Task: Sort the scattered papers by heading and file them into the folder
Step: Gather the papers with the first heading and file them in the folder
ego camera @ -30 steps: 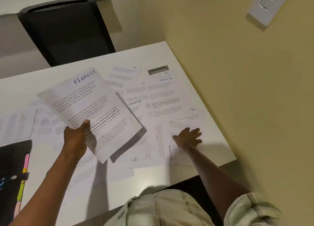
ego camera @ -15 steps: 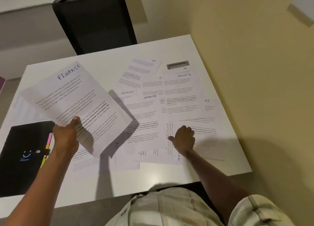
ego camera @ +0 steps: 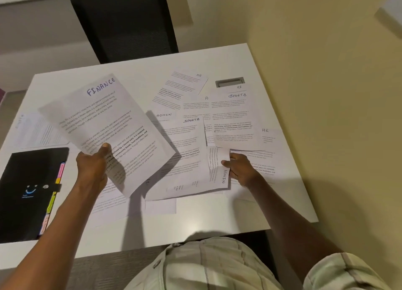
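Nearest the person, the left hand (ego camera: 92,166) grips a white FINANCE sheet (ego camera: 106,128) above the white table (ego camera: 282,202), and the right hand (ego camera: 240,170) pinches a sideways ADMIN sheet (ego camera: 219,170). Scattered white printed papers (ego camera: 191,141) cover the middle, a closed black folder with coloured tabs (ego camera: 30,191) lies left. Beyond stand a black mesh chair (ego camera: 124,22) and yellow wall (ego camera: 315,50).

You are looking at thin matt white paper sheets (ego camera: 191,159) lying on a smooth, matt white table (ego camera: 130,69). The black folder (ego camera: 28,191) is showing a faint sheen like plastic, and the chair back (ego camera: 124,22) is looking like dark woven mesh.
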Demonstrator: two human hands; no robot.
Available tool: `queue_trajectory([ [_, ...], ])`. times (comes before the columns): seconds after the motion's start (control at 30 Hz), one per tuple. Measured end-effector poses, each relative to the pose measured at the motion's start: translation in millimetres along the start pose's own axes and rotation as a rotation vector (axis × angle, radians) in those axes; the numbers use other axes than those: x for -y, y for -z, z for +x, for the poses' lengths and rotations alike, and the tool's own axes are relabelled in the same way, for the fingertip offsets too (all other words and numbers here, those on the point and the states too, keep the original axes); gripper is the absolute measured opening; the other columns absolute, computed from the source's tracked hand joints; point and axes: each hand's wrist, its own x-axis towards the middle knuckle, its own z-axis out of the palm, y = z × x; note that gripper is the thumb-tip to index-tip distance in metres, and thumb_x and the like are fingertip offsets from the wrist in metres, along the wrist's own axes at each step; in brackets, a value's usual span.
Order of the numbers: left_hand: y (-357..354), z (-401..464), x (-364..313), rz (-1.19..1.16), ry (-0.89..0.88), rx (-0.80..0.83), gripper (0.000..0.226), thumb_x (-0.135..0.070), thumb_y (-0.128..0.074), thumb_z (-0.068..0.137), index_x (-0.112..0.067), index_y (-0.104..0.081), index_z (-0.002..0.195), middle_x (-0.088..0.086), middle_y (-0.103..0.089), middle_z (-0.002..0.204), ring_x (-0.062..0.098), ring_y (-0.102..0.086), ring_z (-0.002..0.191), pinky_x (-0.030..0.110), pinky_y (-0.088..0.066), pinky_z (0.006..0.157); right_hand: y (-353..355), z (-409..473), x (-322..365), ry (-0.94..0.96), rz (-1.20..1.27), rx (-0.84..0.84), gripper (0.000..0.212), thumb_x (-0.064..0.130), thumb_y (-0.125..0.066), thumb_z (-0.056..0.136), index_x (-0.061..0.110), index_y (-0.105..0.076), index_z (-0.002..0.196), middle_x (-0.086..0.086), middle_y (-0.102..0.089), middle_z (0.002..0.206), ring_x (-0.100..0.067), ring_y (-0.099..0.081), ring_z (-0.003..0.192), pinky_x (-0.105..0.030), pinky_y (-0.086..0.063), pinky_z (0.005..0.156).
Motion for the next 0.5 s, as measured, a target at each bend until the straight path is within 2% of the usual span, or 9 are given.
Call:
queue_trajectory([
  [0.17,-18.6,-7.3,-6.8,0.008,0.000,0.041,0.034,-0.007,-0.066,0.094,-0.022,-0.057,0.123,-0.012,-0.066,0.106,0.013,-0.063,0.096,0.029,-0.048,0.076,-1.0,-9.9,0.6,-0.005,0.012,0.096,0.019,0.004,-0.058,0.095,0.015,-0.066,0.109,-0.005,-0.072,0.110,-0.023,-0.069,0.099,-0.032,-0.058,0.078],
  [0.3,-25.7,-9.3,-13.0,0.024,-0.002,0.059,0.027,-0.007,-0.065,0.094,-0.024,-0.058,0.113,-0.012,-0.066,0.101,0.012,-0.063,0.093,0.029,-0.048,0.076,-0.9,-11.3,-10.2,-0.029,0.004,0.116,0.021,0.006,-0.059,0.095,0.010,-0.066,0.115,-0.008,-0.072,0.111,-0.026,-0.068,0.104,-0.036,-0.056,0.086],
  [0.4,-24.5,-8.0,-14.6,0.032,-0.009,0.073,0.031,-0.006,-0.065,0.094,-0.022,-0.059,0.120,-0.011,-0.067,0.106,0.013,-0.064,0.097,0.032,-0.050,0.081,-0.1,-10.4,-17.3,-0.045,-0.006,0.127,0.019,0.006,-0.060,0.094,0.012,-0.067,0.111,-0.005,-0.073,0.108,-0.024,-0.069,0.101,-0.037,-0.057,0.085],
  [0.5,-21.6,-5.7,-14.7,0.045,-0.014,0.078,0.034,-0.007,-0.066,0.093,-0.019,-0.059,0.125,-0.007,-0.068,0.109,0.017,-0.065,0.101,0.035,-0.051,0.083,0.5,-8.5,-21.4,-0.049,-0.016,0.142,0.016,0.009,-0.060,0.095,0.018,-0.069,0.103,-0.002,-0.074,0.107,-0.021,-0.070,0.098,-0.033,-0.058,0.079],
])
